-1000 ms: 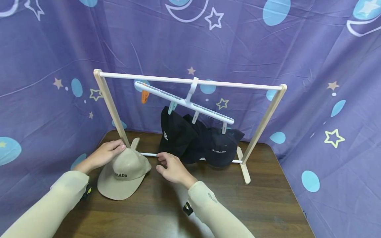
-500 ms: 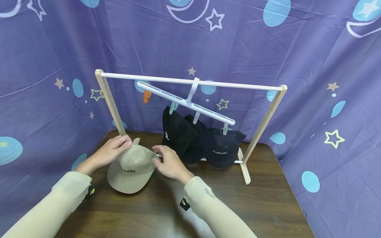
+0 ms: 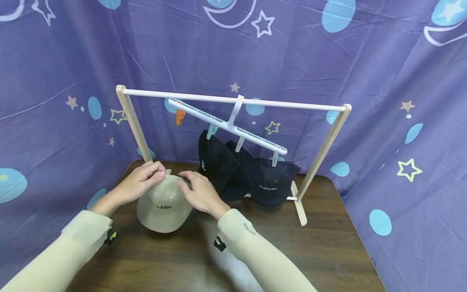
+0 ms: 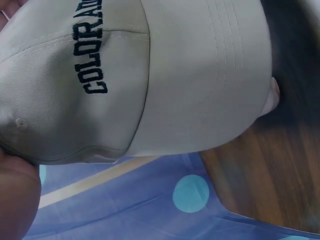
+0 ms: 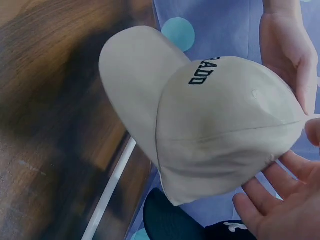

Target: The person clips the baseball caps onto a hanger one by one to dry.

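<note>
A beige baseball cap (image 3: pixel 164 217) with dark lettering is held up at the left of the table, its brim facing down and toward me. My left hand (image 3: pixel 140 184) pinches it at the top of the crown. On the cap's other side, the fingers of my right hand (image 3: pixel 203 194) touch the crown; the right wrist view shows this hand (image 5: pixel 282 205) with its fingers extended against the fabric. Dark lettering fills the crown's front in the left wrist view, where the beige brim (image 4: pixel 210 85) spreads over the table.
A white hanger (image 3: pixel 222 123) hangs tilted from the rack's white bar (image 3: pixel 292 104). Its orange clip (image 3: pixel 180 116) holds nothing. Black caps (image 3: pixel 219 162) and a navy cap (image 3: pixel 271 186) hang from other clips. The rack's right post (image 3: pixel 324 150) stands on the wooden table (image 3: pixel 328 251).
The beige cap has moved right and slightly away from me with my left hand. My right hand has shifted left and now touches the crown.
</note>
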The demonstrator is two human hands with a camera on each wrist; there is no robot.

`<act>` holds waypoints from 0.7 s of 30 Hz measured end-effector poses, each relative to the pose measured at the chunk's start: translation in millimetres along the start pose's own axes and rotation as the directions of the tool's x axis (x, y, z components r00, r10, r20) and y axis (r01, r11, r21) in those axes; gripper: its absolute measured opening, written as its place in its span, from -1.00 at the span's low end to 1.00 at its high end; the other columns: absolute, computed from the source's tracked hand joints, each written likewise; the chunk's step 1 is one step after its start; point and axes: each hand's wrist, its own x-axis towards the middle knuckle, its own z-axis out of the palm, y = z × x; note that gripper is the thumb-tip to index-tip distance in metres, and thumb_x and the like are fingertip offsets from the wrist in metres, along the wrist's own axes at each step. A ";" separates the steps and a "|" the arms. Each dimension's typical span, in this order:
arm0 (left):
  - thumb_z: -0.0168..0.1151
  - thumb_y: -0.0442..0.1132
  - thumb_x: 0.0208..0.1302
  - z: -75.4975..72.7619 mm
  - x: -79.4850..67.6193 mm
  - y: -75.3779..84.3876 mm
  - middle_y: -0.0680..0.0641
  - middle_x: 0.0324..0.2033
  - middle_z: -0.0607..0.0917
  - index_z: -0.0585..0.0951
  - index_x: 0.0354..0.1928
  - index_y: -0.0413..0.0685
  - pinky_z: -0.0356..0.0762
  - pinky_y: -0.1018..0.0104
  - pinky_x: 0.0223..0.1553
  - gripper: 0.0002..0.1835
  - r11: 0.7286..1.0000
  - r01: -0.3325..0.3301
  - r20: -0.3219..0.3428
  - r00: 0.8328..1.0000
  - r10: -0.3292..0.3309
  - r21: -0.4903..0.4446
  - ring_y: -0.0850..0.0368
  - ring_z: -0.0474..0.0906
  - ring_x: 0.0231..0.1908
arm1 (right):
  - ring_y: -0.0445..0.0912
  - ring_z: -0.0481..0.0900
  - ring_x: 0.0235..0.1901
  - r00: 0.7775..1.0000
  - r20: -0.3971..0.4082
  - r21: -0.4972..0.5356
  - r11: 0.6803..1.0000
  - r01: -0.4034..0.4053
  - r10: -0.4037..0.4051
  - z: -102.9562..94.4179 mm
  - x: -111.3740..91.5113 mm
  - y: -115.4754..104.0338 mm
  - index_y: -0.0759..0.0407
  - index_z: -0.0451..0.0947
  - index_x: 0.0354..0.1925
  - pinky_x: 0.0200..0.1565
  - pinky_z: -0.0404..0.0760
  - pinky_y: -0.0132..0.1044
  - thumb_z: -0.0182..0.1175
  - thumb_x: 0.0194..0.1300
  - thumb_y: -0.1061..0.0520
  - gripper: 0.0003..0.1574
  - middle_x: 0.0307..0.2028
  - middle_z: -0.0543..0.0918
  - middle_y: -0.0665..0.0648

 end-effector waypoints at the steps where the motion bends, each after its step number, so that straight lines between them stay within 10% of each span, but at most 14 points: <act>1: 0.12 -0.22 0.64 -0.1 0.5 1.2 0.07 -0.30 0.56 0.62 -0.14 0.18 0.38 0.25 -0.28 -0.86 1.000 -0.006 -0.003 1.000 0.006 -0.005 0.17 0.40 -0.31 | -0.11 0.62 0.24 1.000 -0.002 -0.001 1.000 -0.007 0.007 0.3 0.4 -0.6 0.05 0.58 0.36 0.28 0.53 -0.29 0.01 0.65 -0.11 -0.48 0.23 0.69 0.04; 21: 0.18 -0.25 0.61 -5.3 4.6 13.8 0.10 -0.23 0.65 0.61 -0.09 0.16 0.47 0.31 -0.26 -0.91 1.000 -0.008 0.005 1.000 0.008 -0.019 0.22 0.50 -0.29 | -0.25 0.53 -0.27 0.987 -0.101 -0.001 0.992 0.124 -0.124 -5.9 9.1 -5.2 0.07 0.70 -0.08 -0.21 0.47 -0.50 0.25 0.54 0.10 -0.88 -0.24 0.67 -0.08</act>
